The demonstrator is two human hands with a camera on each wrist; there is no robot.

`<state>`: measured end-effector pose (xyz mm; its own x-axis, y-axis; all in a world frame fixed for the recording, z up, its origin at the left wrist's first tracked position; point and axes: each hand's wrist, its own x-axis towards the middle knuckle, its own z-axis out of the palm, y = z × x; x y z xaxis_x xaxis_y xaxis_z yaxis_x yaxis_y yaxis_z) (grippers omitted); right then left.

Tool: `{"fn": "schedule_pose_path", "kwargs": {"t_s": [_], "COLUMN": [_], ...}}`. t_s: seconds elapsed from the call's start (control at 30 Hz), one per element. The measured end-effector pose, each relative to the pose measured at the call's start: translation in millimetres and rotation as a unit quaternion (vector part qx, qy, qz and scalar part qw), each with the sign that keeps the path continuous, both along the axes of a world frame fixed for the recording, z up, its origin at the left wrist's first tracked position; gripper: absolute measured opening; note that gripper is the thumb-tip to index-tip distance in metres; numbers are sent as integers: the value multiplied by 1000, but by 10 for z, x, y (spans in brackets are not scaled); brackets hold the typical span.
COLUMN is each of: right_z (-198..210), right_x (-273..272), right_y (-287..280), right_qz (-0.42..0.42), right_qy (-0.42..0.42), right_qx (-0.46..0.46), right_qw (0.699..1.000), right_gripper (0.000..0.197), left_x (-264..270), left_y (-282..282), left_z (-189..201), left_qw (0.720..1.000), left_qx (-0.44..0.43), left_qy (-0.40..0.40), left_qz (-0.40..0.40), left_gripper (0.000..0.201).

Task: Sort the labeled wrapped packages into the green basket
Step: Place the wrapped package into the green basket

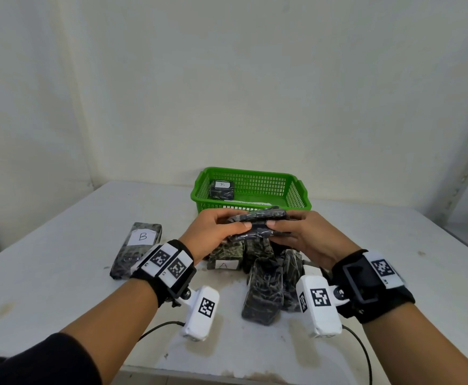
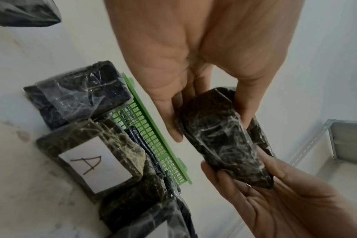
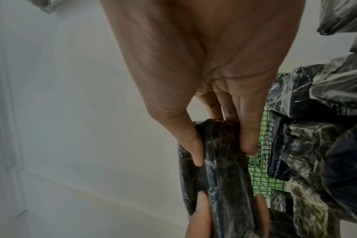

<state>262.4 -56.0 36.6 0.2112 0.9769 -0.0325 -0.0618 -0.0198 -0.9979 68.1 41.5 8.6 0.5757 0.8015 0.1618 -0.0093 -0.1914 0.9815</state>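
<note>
A dark plastic-wrapped package (image 1: 258,223) is held in the air above the pile, just in front of the green basket (image 1: 296,195). My left hand (image 1: 219,226) grips its left end and my right hand (image 1: 291,232) grips its right end; its label is hidden. In the left wrist view the package (image 2: 224,136) sits between thumb and fingers, the other hand under its far end. The right wrist view shows the package (image 3: 224,169) pinched edge-on. One package marked B (image 1: 222,188) lies inside the basket.
Several wrapped packages lie piled on the white table (image 1: 60,287) under my hands, one marked A (image 1: 224,263). A long package marked B (image 1: 137,252) lies to the left. A wall stands close behind the basket and a metal shelf post (image 1: 466,176) at right.
</note>
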Motion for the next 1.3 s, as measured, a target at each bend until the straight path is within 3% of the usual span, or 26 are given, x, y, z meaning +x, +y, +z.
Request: {"fn": "schedule_pose_path", "kwargs": {"t_s": [0.13, 0.23, 0.43, 0.57, 0.73, 0.87, 0.97, 1.03, 1.13, 1.3], "right_z": [-20, -34, -12, -16, 23, -4, -45, -69, -83, -76], "right_x": [16, -3, -13, -8, -6, 7, 15, 16, 7, -13], "right_y": [-10, -3, 20, 50, -5, -2, 22, 40, 55, 65], "right_qz": [-24, -28, -41, -32, 49, 3, -34, -54, -55, -42], "right_qy": [-4, -20, -60, -69, 4, 22, 14, 9, 14, -21], "right_qx": [22, 24, 37, 26, -30, -19, 4, 17, 23, 13], "right_qw": [999, 999, 997, 997, 998, 1000, 999, 998, 998, 999], "right_gripper": [22, 24, 25, 43, 43, 26, 24, 30, 37, 32], "left_x": [-29, -33, -29, -27, -46, -56, -47, -28, -14, -16], "left_y": [-26, -22, -12, -24, 7, -4, -15, -29, -24, -8], "left_z": [-15, -15, 8, 32, -1, -12, -10, 8, 28, 19], "left_qw": [1000, 1000, 1000, 998, 996, 997, 998, 999, 999, 1000], "left_qx": [-4, 22, 28, 55, 84, 74, 41, 2, -32, -11], "left_qy": [-4, 4, -1, -3, 6, 6, 36, 20, -26, -19], "left_qz": [-31, -18, -13, 19, 35, 2, -38, -50, -20, -3], "left_gripper": [40, 32, 37, 37, 50, 62, 86, 74, 29, 29]}}
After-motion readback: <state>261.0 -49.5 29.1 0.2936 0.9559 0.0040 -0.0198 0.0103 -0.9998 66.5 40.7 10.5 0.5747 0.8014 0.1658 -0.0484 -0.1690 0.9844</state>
